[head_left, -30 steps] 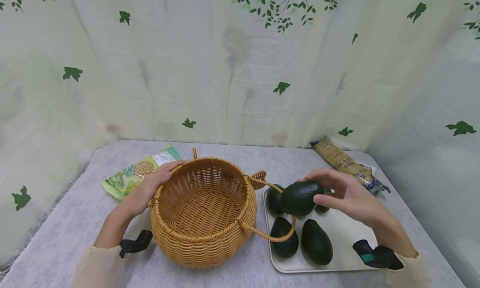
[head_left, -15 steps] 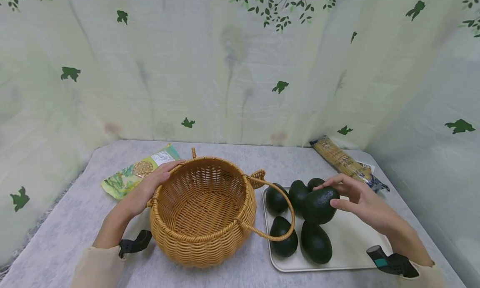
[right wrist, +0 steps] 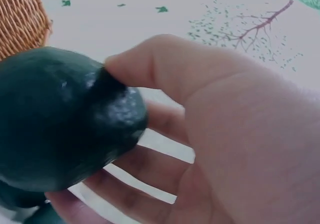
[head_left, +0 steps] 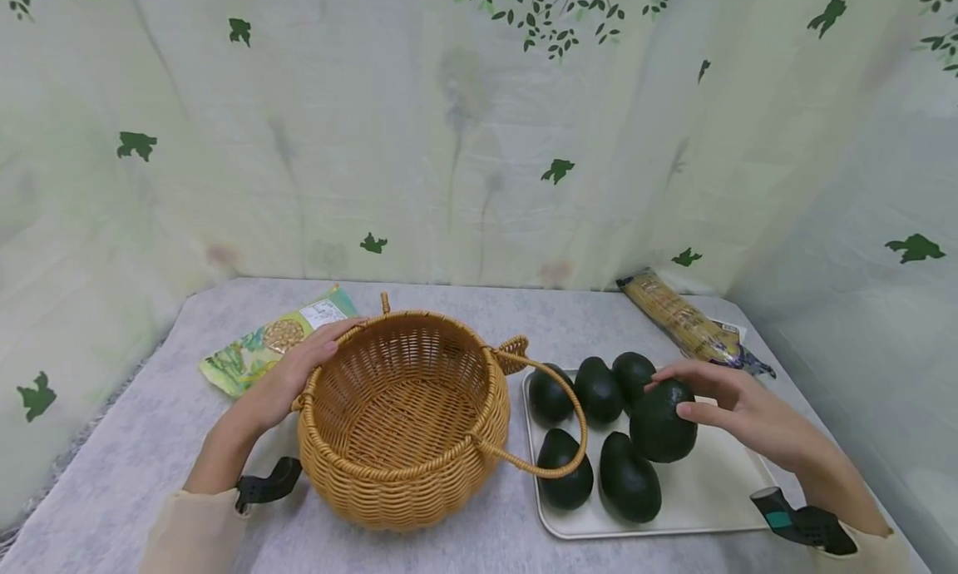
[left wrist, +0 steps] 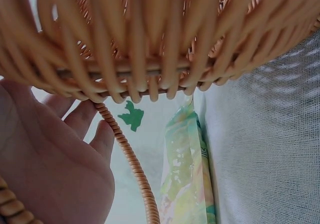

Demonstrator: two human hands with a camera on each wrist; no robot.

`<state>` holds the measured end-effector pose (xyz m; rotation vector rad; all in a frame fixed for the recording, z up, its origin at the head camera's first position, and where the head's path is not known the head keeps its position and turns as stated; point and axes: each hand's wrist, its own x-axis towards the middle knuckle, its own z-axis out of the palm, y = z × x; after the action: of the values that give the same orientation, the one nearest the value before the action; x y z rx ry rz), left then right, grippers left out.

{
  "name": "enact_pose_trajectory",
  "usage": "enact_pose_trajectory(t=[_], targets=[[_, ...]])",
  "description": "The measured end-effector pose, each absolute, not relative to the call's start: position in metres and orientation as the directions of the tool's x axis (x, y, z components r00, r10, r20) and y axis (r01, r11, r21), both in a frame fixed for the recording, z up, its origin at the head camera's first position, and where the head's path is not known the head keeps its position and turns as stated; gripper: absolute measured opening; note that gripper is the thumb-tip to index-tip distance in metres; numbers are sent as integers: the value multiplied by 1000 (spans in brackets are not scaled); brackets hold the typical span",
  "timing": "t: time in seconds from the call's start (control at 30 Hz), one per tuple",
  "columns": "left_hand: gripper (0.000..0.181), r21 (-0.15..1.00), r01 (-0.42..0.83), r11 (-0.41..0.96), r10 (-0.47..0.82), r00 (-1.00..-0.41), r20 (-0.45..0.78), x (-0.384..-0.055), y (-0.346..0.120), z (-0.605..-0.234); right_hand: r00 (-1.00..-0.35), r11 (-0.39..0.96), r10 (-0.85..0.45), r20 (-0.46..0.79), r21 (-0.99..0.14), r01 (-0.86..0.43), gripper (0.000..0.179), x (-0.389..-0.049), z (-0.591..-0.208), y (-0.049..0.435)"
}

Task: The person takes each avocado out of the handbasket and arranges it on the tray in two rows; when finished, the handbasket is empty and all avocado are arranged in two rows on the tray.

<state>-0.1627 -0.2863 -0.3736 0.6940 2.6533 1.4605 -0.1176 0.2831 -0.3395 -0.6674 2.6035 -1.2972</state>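
Note:
My right hand (head_left: 737,408) grips a dark green avocado (head_left: 662,424) between thumb and fingertips, low over the tray (head_left: 718,495). In the right wrist view, the thumb presses the top of this avocado (right wrist: 65,119) and the fingers lie beneath it. Several more avocados (head_left: 630,478) rest on the left part of the pale tray. My left hand (head_left: 288,378) rests on the left rim of a round wicker basket (head_left: 404,491), fingers laid along it. From below, the left wrist view has the palm (left wrist: 55,154) and fingers reaching to the woven rim. Inside, the basket holds nothing.
Behind the left hand lies a green and yellow food bag (head_left: 262,345). A long clear pack that looks like dry noodles (head_left: 677,316) lies at the back right. The basket's handle (head_left: 580,424) hangs out over the tray's left edge.
My right hand has carried the avocado rightward and slightly down, away from the basket, uncovering the avocados at the back of the tray. The left hand and basket have stayed put.

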Motion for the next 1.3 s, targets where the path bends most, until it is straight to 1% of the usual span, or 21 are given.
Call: enact_pose_trajectory(t=[0.17, 0.37, 0.5, 0.63, 0.8, 0.9, 1.0, 1.17, 1.3], targets=[[50, 813, 366, 453, 401, -898, 181, -163, -286, -373, -897, 589, -441, 7, -752, -295, 35, -119, -341, 292], [49, 813, 361, 456, 405, -898, 171, -164, -286, -373, -902, 657, -418, -112, -723, -214, 37, -122, -346, 300], [49, 813, 354, 462, 401, -901, 165, -164, -286, -373, -889, 693, -410, -204, -703, -158, 39, -125, -349, 302], [49, 814, 351, 464, 399, -903, 162, -164, -286, -373, -855, 684, -447, -263, -716, -138, 37, -128, -356, 303], [49, 811, 356, 465, 401, -901, 165, -164, -286, -373, -808, 629, -506, -301, -770, -107, 36, -131, -362, 304], [49, 810, 361, 463, 404, -899, 170, -164, -286, -372, -796, 617, -500, -342, -786, -50, 41, -132, -364, 304], [50, 809, 363, 462, 404, -898, 172, -163, -286, -372, -786, 628, -486, -383, -778, -9, 48, -131, -366, 305], [50, 814, 360, 455, 407, -898, 169, -162, -286, -371, -755, 644, -504, -420, -765, -5, 57, -130, -366, 306], [49, 823, 356, 443, 413, -896, 165, -163, -285, -370, -747, 635, -517, -417, -773, -8, 62, -128, -365, 305]])
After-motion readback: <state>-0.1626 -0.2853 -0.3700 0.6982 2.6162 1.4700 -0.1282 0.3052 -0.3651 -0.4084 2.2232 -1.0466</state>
